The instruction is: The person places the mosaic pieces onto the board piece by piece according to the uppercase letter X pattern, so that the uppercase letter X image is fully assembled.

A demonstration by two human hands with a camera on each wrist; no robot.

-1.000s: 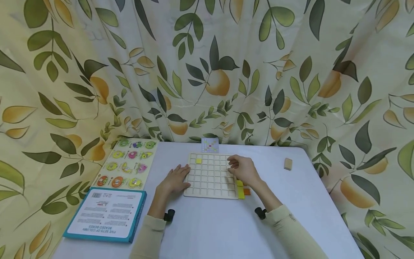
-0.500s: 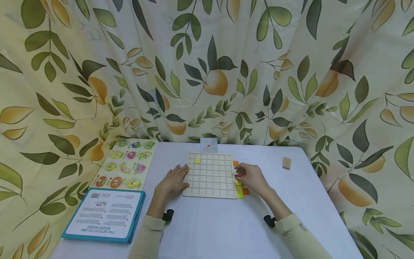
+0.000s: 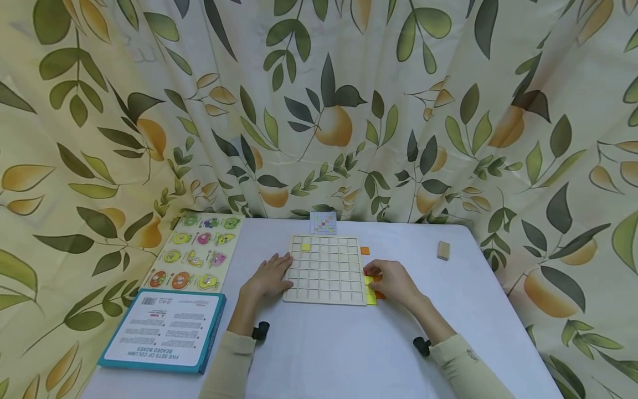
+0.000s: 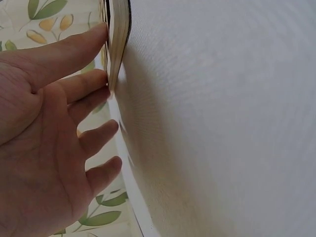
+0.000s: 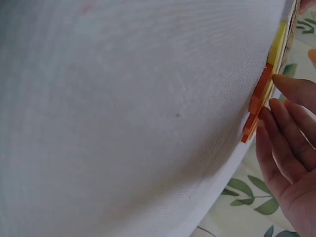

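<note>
A pale wooden grid board (image 3: 327,277) lies flat before me, a yellow square tile (image 3: 305,247) in one cell near its upper left. My left hand (image 3: 268,277) rests at the board's left edge with fingers spread; the left wrist view has the thumb and fingertips at the board's side (image 4: 118,44). Along the right edge, my right hand (image 3: 395,282) reaches down to a group of yellow tiles (image 3: 371,300) and orange tiles (image 5: 260,89). Its thumb and fingertips touch the tiles, set apart from each other. Some red shows by the fingertips. A lone orange tile (image 3: 365,250) lies farther up.
A small patterned grid card (image 3: 323,223) stands behind the board. On the left lie a sheet of fruit pictures (image 3: 194,260) and a teal-edged box (image 3: 161,330). A small wooden block (image 3: 443,250) sits at the right. A leaf-print curtain (image 3: 379,111) hangs behind the table.
My right hand has moved from over the board's upper right edge down to the tiles beside it, uncovering the lone orange tile. The left hand stays at the board's left edge.
</note>
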